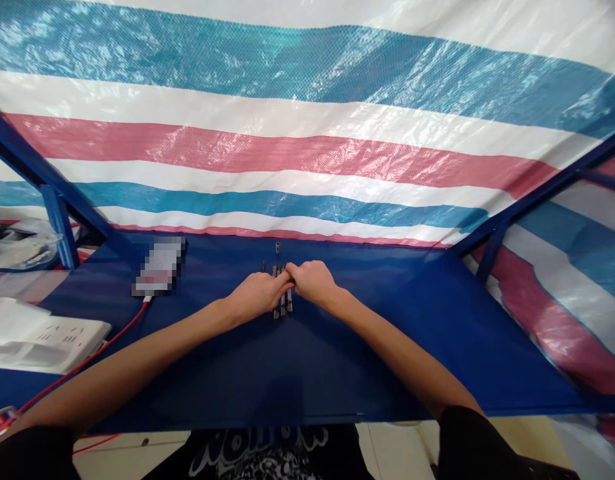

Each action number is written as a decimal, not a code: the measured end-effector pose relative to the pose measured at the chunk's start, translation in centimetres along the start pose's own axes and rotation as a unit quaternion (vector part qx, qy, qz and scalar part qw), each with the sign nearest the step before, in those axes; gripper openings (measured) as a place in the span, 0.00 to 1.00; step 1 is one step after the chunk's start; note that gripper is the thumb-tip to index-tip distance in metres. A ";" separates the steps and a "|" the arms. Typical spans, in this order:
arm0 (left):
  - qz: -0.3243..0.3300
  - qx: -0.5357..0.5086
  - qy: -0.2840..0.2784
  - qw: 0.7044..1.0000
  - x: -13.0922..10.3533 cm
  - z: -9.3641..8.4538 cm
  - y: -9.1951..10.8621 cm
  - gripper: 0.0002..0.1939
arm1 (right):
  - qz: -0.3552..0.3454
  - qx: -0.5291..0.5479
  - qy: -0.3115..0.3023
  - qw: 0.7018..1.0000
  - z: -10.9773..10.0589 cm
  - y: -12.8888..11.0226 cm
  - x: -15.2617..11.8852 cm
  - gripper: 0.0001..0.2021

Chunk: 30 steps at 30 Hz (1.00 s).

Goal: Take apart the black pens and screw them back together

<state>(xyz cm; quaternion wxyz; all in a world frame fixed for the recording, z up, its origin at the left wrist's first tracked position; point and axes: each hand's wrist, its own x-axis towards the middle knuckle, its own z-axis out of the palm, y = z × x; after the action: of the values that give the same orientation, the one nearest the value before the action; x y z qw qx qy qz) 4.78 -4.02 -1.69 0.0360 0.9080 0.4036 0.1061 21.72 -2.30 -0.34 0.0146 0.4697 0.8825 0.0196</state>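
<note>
Metal rods [283,310] lie side by side on the bench [337,373] beneath the left hand [257,293] and right hand [313,281], apparently grouped for easy reach, while both meet with fingers curled, perhaps bracing each other, though I cannot tell whether either pinches anything.

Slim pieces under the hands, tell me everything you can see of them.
The slim pieces look grey and metallic, lying side by side on the blue table, lengthwise away from the person. Three ends show on the near side. The left hand and right hand partly hide them; contact is unclear.
</note>
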 end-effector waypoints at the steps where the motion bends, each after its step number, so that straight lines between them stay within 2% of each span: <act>1: 0.014 0.022 -0.007 1.000 0.0 -0.1 -0.2 0.18 | 0.002 0.009 -0.003 1.000 0.0 -0.1 0.0 0.13; 5: 0.087 0.087 -0.048 0.991 -0.1 -1.0 -0.8 0.13 | -0.002 0.069 -0.023 0.997 0.1 -0.2 0.0 0.12; 8: 0.144 0.144 -0.076 0.976 -0.1 -1.6 -1.2 0.11 | -0.047 0.141 -0.072 0.986 0.2 0.1 0.0 0.11; 12: 0.172 0.164 -0.070 0.969 -0.1 -1.7 -1.7 0.11 | -0.099 0.206 -0.119 0.966 0.0 0.7 0.1 0.13; 16: 0.129 0.148 -0.030 0.980 0.1 -1.8 -1.8 0.16 | -0.042 0.139 -0.066 0.987 -0.5 0.5 -0.1 0.13; 20: 0.077 0.102 -0.021 0.992 0.2 -1.9 -1.4 0.19 | -0.014 0.077 -0.030 0.996 -0.6 0.3 -0.5 0.14; 22: 0.036 0.039 -0.026 0.998 0.3 -1.9 -1.0 0.18 | -0.002 0.051 -0.012 0.999 -0.3 0.3 -0.6 0.14; 24: -0.019 -0.081 -0.046 0.995 0.4 -1.9 -0.4 0.17 | 0.006 0.023 0.006 1.000 0.1 0.3 -0.6 0.14; 25: -0.052 -0.165 -0.064 0.983 0.4 -1.9 -0.2 0.16 | 0.007 0.010 0.014 1.000 0.3 0.2 -0.7 0.14; 26: -0.089 -0.261 -0.090 0.957 0.5 -1.8 0.0 0.17 | 0.005 -0.002 0.022 1.000 0.5 0.2 -0.6 0.14; 27: -0.125 -0.361 -0.121 0.916 0.5 -1.8 0.1 0.18 | 0.000 -0.011 0.029 1.000 0.7 0.2 -0.6 0.14; 30: -0.197 -0.599 -0.216 0.746 0.7 -1.5 0.2 0.17 | -0.015 -0.024 0.056 0.998 1.2 0.4 -0.4 0.14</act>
<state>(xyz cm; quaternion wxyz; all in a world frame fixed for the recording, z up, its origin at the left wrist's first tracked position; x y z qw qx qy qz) 5.00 -3.66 -0.09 0.6786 0.5988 0.4087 0.1177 22.31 -2.45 -1.47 -0.0231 0.4538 0.8883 0.0666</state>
